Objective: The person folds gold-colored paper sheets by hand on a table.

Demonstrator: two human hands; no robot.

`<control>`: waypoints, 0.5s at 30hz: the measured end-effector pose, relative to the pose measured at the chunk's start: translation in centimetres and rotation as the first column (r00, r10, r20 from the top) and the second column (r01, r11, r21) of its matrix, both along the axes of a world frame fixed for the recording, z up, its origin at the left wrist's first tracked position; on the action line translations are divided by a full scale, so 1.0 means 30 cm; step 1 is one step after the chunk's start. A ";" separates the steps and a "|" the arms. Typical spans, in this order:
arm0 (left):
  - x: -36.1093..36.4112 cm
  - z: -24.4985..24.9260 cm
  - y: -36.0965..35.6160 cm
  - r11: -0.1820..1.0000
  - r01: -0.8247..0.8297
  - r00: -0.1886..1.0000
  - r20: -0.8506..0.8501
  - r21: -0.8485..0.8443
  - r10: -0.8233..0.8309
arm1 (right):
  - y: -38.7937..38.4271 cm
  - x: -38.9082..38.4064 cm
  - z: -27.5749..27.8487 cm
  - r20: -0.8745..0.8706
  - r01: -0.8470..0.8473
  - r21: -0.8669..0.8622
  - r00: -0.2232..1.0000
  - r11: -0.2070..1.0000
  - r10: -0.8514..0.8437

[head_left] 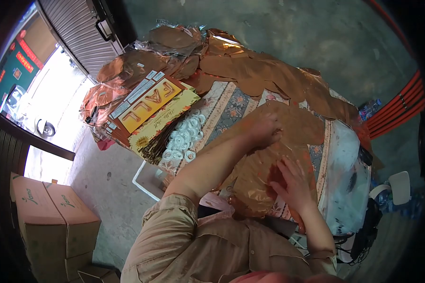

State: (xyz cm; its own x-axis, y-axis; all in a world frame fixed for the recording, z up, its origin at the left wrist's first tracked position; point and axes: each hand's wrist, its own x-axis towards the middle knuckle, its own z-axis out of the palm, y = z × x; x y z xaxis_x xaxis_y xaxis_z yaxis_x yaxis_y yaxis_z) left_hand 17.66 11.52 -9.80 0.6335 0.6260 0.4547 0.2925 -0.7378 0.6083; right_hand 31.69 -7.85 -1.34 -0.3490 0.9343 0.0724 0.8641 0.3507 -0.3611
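Copper-brown foil sheets (255,177) lie in front of me on a patterned tablecloth (222,106). My left hand (265,129) is closed over the upper part of this foil, and what its fingers hold, if anything, is too small to make out. Nearer my body, my right hand (293,185) rests on the foil's right side with its fingers spread. To the left are several white rolled rings (186,137), beside a stack of yellow printed cards (165,115) and packs with FALL lettering (148,104).
More brown foil pieces (264,70) run along the table's far edge. A clear plastic bag (347,174) lies at the right. A white bin (146,181) is below the table's left edge. Cardboard boxes (54,203) stand on the floor at the lower left.
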 end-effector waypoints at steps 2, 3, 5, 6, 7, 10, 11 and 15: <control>0.000 -0.003 0.001 1.000 0.005 1.000 0.012 0.018 -0.005 | -0.026 0.001 -0.013 0.019 -0.010 0.008 1.000 1.000 0.010; -0.002 0.000 0.002 1.000 0.004 1.000 0.012 0.019 -0.004 | -0.034 0.000 -0.021 0.073 -0.021 0.002 0.997 1.000 0.021; -0.006 0.002 0.000 0.999 0.012 1.000 0.017 0.042 -0.013 | -0.041 -0.003 -0.035 0.126 -0.030 -0.006 0.992 1.000 0.030; -0.006 0.001 -0.003 0.999 0.015 1.000 0.016 0.040 -0.015 | -0.046 -0.006 -0.042 0.143 -0.027 -0.008 0.989 1.000 0.028; -0.007 0.002 -0.002 0.998 0.010 0.999 0.040 0.062 -0.012 | -0.050 -0.005 -0.046 0.159 -0.024 -0.008 0.987 1.000 0.025; -0.006 0.004 0.011 0.996 0.012 0.999 0.046 0.091 -0.017 | -0.050 -0.003 -0.050 0.191 -0.041 -0.010 0.981 0.999 0.042; -0.008 0.014 0.009 0.997 0.020 0.999 0.036 0.078 -0.022 | -0.044 -0.004 -0.050 0.190 -0.046 -0.003 0.981 0.999 0.046; -0.010 0.027 0.006 0.998 0.057 0.998 -0.030 -0.008 -0.057 | -0.052 -0.007 -0.053 0.200 -0.051 0.021 0.979 0.998 0.046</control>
State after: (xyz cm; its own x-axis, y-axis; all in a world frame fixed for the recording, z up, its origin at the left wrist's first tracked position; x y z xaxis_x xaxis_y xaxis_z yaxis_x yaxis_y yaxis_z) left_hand 17.37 11.71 -8.99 0.6816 0.5919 0.4302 0.2685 -0.7492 0.6055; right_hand 31.49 -9.41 -2.93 -0.4036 0.9147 0.0207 0.8996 0.4008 -0.1734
